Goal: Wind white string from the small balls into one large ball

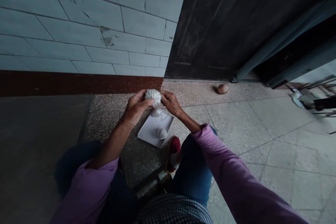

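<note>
Tiled wall (78, 35) stands ahead; left hand (137, 104) pinches a roundish bundle (153, 95). I cannot tell its long axis, nor hidden grip of right hand (171, 102).

I watch through a single camera on the wearer's head, looking forward and steeply down from above the lap (173, 210). The legs (195, 171) and sleeves (228, 164) loom nearest, along the bottom; the left hand (138, 106) and right hand (171, 103) come near the middle, farther off, with the tray (149, 129) below them in frame. Beyond, my wide view reaches the wall (89, 31) at upper left and the door (210, 31) at upper right.
</note>
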Action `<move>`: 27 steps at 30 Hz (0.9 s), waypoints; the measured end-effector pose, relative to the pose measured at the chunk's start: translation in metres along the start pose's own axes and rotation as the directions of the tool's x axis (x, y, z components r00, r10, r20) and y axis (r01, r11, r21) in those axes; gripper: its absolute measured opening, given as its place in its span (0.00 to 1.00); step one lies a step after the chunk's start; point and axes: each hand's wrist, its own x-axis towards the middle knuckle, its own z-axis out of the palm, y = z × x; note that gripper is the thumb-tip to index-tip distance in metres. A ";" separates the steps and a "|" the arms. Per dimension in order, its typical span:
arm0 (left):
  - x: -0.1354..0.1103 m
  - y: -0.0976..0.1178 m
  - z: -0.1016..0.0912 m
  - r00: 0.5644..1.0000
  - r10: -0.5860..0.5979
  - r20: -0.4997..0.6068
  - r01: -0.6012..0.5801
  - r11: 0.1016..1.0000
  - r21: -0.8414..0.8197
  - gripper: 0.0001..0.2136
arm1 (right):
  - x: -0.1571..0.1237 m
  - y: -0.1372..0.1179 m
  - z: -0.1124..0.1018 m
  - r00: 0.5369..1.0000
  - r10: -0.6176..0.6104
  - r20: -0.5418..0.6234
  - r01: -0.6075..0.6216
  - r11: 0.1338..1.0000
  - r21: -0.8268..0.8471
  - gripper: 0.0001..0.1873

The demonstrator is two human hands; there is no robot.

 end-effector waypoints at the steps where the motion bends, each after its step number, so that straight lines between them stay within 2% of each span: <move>1: 0.002 -0.002 -0.001 0.999 0.033 -0.034 -0.034 0.999 -0.020 0.29 | -0.003 0.000 0.003 1.000 0.003 0.026 -0.002 1.000 -0.021 0.36; 3: 0.008 -0.006 -0.006 0.986 0.122 -0.109 -0.126 0.992 -0.022 0.30 | -0.009 0.000 0.011 0.995 0.001 0.104 0.006 0.997 -0.071 0.32; 5: 0.015 -0.008 -0.014 0.964 0.208 -0.165 -0.204 0.978 0.046 0.31 | -0.015 -0.004 0.018 0.979 -0.011 0.205 0.033 0.994 -0.102 0.30; 7: 0.018 -0.008 -0.022 0.951 0.254 -0.177 -0.230 0.962 0.146 0.32 | -0.019 -0.010 0.020 0.957 -0.032 0.288 0.060 0.994 -0.088 0.30; 9: 0.017 -0.006 -0.027 0.957 0.245 -0.154 -0.207 0.952 0.223 0.33 | -0.019 -0.019 0.016 0.947 -0.060 0.317 0.078 0.996 -0.045 0.32; 11: 0.013 -0.003 -0.028 0.974 0.196 -0.116 -0.161 0.953 0.257 0.35 | -0.014 -0.027 0.006 0.957 -0.116 0.265 0.116 0.993 0.015 0.35; 14: 0.004 0.002 -0.024 0.995 0.090 -0.030 -0.080 0.964 0.252 0.33 | 0.001 -0.033 -0.009 0.975 -0.190 0.112 0.184 0.981 0.060 0.38; 17: 0.000 0.005 -0.017 0.997 0.013 0.078 -0.031 0.973 0.228 0.28 | 0.014 -0.028 -0.017 0.991 -0.131 -0.010 0.132 0.991 0.035 0.39; 20: 0.000 0.006 -0.011 0.989 -0.024 0.144 -0.002 0.984 0.177 0.25 | 0.020 -0.019 -0.015 0.996 -0.071 -0.058 0.075 0.995 0.072 0.41; 24: 0.004 0.002 -0.005 0.993 -0.024 0.116 0.016 0.997 0.072 0.26 | 0.022 -0.011 -0.007 0.997 -0.021 -0.069 0.029 0.993 0.118 0.43; 27: 0.009 -0.004 -0.003 0.998 0.000 0.070 -0.003 0.999 0.034 0.27 | 0.022 -0.005 -0.002 0.998 0.022 -0.062 -0.013 0.990 0.138 0.42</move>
